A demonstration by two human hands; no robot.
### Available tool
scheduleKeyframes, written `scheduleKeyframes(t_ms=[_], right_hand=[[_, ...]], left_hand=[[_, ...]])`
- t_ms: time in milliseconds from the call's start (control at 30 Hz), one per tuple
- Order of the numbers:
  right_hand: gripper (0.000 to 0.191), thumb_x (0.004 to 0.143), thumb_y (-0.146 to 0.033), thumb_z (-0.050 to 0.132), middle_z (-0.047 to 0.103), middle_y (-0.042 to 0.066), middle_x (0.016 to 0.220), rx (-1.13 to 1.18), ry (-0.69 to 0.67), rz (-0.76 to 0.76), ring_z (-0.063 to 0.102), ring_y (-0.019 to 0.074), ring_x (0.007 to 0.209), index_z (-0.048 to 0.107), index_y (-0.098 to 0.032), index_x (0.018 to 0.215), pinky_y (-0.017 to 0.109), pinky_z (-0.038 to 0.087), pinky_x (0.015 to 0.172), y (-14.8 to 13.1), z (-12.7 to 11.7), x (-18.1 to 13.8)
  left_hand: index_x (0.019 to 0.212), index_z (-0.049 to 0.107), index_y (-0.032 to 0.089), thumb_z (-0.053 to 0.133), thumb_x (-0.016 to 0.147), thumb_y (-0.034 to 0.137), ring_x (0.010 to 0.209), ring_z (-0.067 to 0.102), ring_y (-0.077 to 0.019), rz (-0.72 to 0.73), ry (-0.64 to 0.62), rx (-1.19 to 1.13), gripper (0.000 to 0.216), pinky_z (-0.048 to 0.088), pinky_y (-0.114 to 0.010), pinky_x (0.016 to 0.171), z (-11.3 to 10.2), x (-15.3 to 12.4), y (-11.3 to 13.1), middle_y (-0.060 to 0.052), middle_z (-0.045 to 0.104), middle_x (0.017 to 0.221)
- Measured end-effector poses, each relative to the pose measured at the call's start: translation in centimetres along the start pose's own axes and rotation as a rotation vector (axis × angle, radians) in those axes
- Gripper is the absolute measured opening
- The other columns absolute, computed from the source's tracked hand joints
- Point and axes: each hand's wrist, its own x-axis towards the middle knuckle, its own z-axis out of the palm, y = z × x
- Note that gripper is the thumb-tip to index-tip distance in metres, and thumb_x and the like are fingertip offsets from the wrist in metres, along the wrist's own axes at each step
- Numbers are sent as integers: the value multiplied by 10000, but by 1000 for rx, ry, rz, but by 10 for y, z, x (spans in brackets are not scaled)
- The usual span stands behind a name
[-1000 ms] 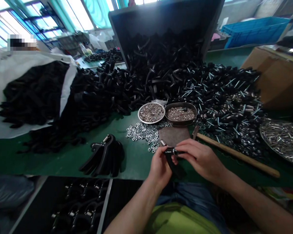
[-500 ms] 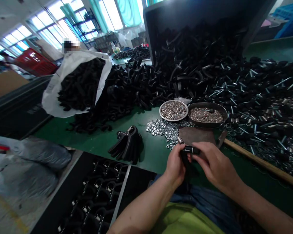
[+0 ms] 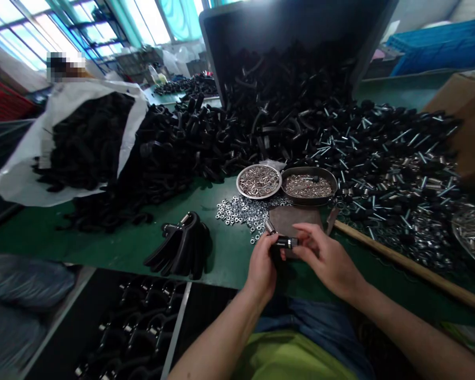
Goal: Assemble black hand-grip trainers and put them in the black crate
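Observation:
My left hand (image 3: 261, 266) is closed round a black handle piece (image 3: 279, 252) with a metal spring end (image 3: 269, 227), held over the table's near edge. My right hand (image 3: 326, 258) pinches a small black knob with a metal end (image 3: 288, 242) against the top of that piece. Just beyond my hands lie a dark square pad (image 3: 295, 217), a scatter of small metal nuts (image 3: 241, 211), a round dish of metal rings (image 3: 258, 181) and an oval dish of small metal parts (image 3: 309, 185). A stack of finished black grips (image 3: 182, 247) lies to the left.
A wooden-handled tool (image 3: 411, 266) lies at the right on the green table (image 3: 103, 248). Heaps of black parts (image 3: 206, 142) spill from a tipped bin (image 3: 285, 31) and a white sack (image 3: 63, 105). Screws with black knobs (image 3: 388, 158) cover the right. A crate of grips (image 3: 134, 332) sits below.
The view has swung back to the right. My hands stay together on the black piece, and the right fingers have shifted slightly on the knob.

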Motion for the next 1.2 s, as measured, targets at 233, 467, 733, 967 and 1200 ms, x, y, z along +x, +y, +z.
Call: scheduleKeyframes(t_ms=[233, 467, 733, 967, 1200], right_hand=[[228, 821, -432, 523, 472, -63, 584, 922, -11, 441, 439, 94, 443, 490, -234, 931, 210, 370, 388, -1, 23, 5], [281, 837, -504, 461, 455, -85, 454, 725, -253, 478, 386, 92, 340, 447, -224, 817, 197, 303, 337, 17, 20, 23], [164, 847, -252, 509, 686, 48, 906, -471, 11, -173, 591, 176, 875, 659, -189, 863, 295, 422, 767, 4, 1, 147], [208, 784, -320, 602, 669, 128, 985, -627, -60, -223, 533, 267, 1011, 705, -160, 869, 362, 405, 829, -13, 51, 221], [134, 774, -271, 613, 671, 101, 961, -637, -101, -257, 528, 258, 1018, 712, -188, 810, 334, 386, 808, -10, 67, 228]], left_hand=[[968, 545, 208, 689, 712, 282, 825, 538, -155, 248, 99, 400, 302, 390, -238, 759, 3, -4, 4, -7, 589, 887], [924, 570, 238, 853, 427, 163, 833, 536, -224, 240, 145, 610, 576, 340, -246, 703, -8, 8, 7, -9, 569, 813], [825, 580, 241, 815, 512, 289, 891, 516, -285, 392, -110, 1036, 394, 358, -350, 825, -16, 23, 8, -47, 545, 809], [951, 568, 222, 746, 601, 354, 1011, 462, -314, 505, -190, 1440, 414, 348, -461, 909, -13, 23, 5, -98, 540, 1046], [1007, 555, 221, 731, 627, 400, 996, 472, -320, 548, -199, 1507, 455, 375, -467, 873, -16, 24, 1, -107, 538, 1055]])
